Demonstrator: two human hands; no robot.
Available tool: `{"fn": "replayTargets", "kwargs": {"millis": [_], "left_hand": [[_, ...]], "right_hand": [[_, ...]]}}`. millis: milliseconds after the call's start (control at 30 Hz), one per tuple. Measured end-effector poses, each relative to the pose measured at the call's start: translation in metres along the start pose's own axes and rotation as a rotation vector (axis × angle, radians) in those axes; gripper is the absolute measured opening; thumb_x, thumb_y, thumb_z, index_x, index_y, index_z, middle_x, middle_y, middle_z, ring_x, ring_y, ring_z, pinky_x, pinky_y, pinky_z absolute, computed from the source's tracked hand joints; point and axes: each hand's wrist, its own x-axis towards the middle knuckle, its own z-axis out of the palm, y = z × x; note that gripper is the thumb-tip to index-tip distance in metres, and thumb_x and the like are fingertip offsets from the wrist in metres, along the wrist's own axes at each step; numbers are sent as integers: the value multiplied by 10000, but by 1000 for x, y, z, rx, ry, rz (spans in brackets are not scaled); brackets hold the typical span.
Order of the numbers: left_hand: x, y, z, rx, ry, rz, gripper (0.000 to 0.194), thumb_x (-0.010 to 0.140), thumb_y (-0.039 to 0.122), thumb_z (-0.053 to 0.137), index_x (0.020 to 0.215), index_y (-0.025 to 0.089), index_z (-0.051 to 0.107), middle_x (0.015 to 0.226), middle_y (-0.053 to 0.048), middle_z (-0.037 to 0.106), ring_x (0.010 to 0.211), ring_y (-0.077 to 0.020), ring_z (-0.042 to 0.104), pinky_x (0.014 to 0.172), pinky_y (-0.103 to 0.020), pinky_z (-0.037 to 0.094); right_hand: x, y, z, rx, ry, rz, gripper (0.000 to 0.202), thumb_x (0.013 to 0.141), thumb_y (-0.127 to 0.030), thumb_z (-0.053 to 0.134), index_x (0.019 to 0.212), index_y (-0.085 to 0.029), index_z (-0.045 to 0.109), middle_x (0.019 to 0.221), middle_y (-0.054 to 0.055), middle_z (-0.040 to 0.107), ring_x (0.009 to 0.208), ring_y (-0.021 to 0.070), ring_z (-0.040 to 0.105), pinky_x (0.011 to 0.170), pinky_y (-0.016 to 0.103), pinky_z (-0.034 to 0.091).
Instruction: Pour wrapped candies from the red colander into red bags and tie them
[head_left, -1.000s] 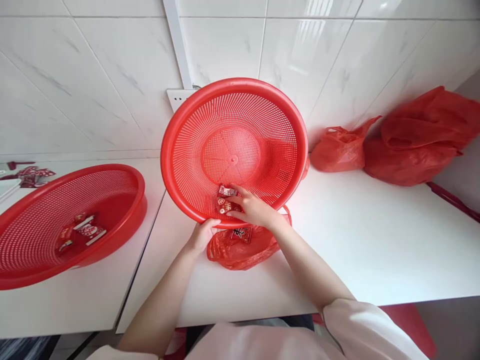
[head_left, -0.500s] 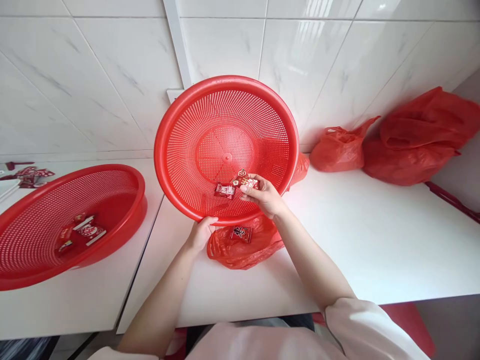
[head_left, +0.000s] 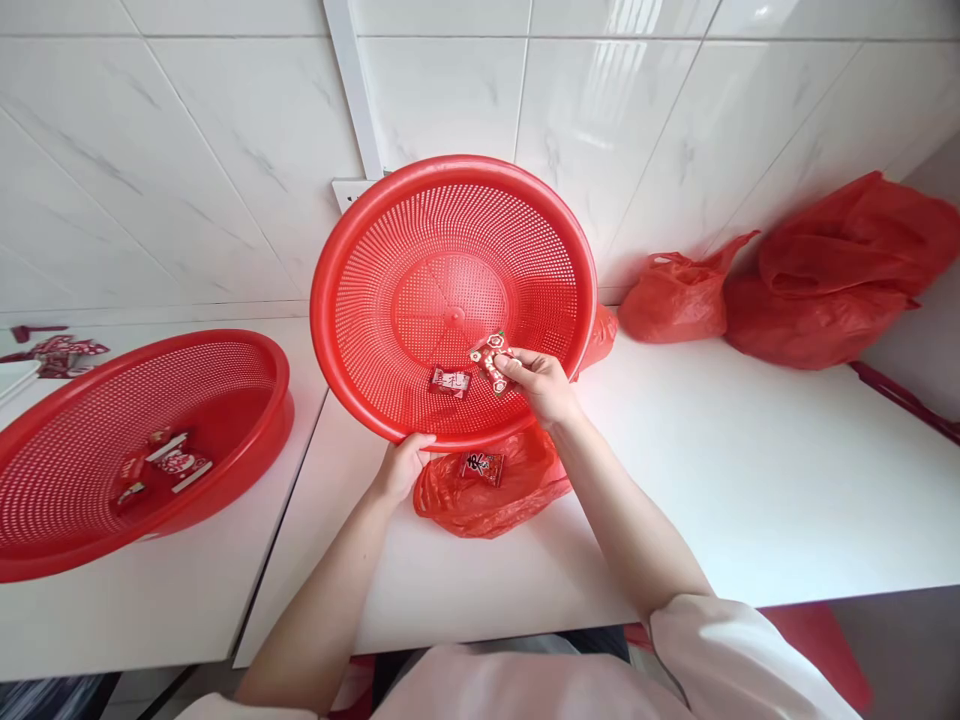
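Observation:
A round red plastic colander basket [head_left: 454, 215] is tilted toward me, its near rim gripped by my left hand [head_left: 405, 465]. Inside its lower part, my right hand [head_left: 544, 385] pinches a small red wrapped packet [head_left: 491, 358] with white flower shapes, perhaps more than one. Just left of it, a dark red packet [head_left: 450, 381] with white lettering lies against the basket's mesh. Below the near rim, an open red plastic bag [head_left: 480, 510] rests on the table with a red packet [head_left: 482, 467] bearing a black character in it.
Left stands a second red colander basket [head_left: 262, 390] with several small packets [head_left: 176, 460] inside. Two knotted or bunched red plastic bags, a small one [head_left: 671, 300] and a large one [head_left: 832, 290], sit by the tiled wall. A seam divides the white tables [head_left: 720, 470].
My right hand has shifted slightly right, and the packet in it has turned, showing more of its flower pattern. My left hand stays on the rim.

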Motion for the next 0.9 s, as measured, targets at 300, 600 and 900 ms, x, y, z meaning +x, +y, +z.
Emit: {"fn": "replayTargets", "kwargs": {"millis": [300, 600, 900], "left_hand": [[3, 2, -1, -7, -32, -51, 353, 759, 228, 541, 1035, 74, 698, 1017, -145, 717, 1044, -338, 638, 908, -490, 501], [5, 3, -1, 19, 30, 65, 286, 744, 195, 568, 980, 113, 707, 1051, -113, 711, 1019, -315, 650, 906, -481, 504], [-9, -10, 18, 15, -83, -52, 362, 754, 156, 567, 1102, 145, 668, 1052, -80, 710, 1081, -294, 622, 931, -448, 485]], "right_hand": [[-23, -37, -8, -522, -516, 56, 334, 761, -418, 699, 971, -162, 655, 817, 26, 690, 682, 130, 599, 592, 243, 452], [-30, -27, -13, -1338, -410, 38, 112, 821, -286, 635, 781, -191, 680, 803, 83, 701, 684, 182, 611, 578, 271, 390], [-17, 2, 10, -1361, -256, -283, 270, 959, -355, 448, 1106, -173, 583, 1020, 119, 646, 922, 207, 613, 763, 293, 439]]}}
